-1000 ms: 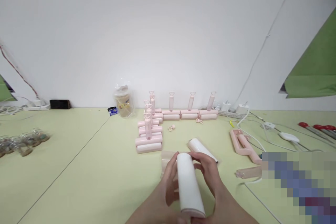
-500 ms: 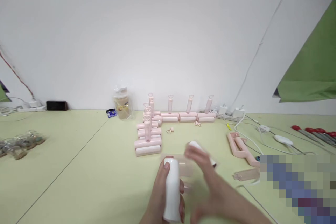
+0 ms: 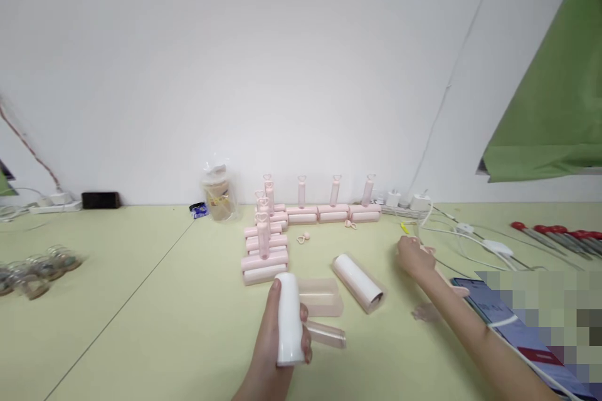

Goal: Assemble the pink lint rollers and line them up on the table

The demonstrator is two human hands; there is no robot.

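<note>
My left hand [image 3: 275,332] is wrapped round a smooth white roll [image 3: 289,326], held tilted upright above the table. Off to the right, my right hand [image 3: 416,258] has its fingers curled over a pink roller handle [image 3: 459,291], mostly hidden by hand and forearm. Just right of the white roll lie a translucent pink half-round cover [image 3: 322,297] and a clear tube [image 3: 327,334]. Between my hands a second white roll [image 3: 357,279] rests in a translucent cover. Under my right forearm a clear pinkish piece [image 3: 424,311] shows in part.
Pink rollers [image 3: 266,266] with heart-topped tubes [image 3: 263,236] line up in an L. Small pink heart loops [image 3: 303,238] lie nearby. Cables [image 3: 451,235], a screen device [image 3: 484,301] and red-topped sticks [image 3: 540,235] are right; a bagged container [image 3: 219,197] and glass jars [image 3: 35,276] left.
My right hand has moved right, away from the covered roll, onto the pink handle. My left hand still holds the white roll, now slightly further left in view.
</note>
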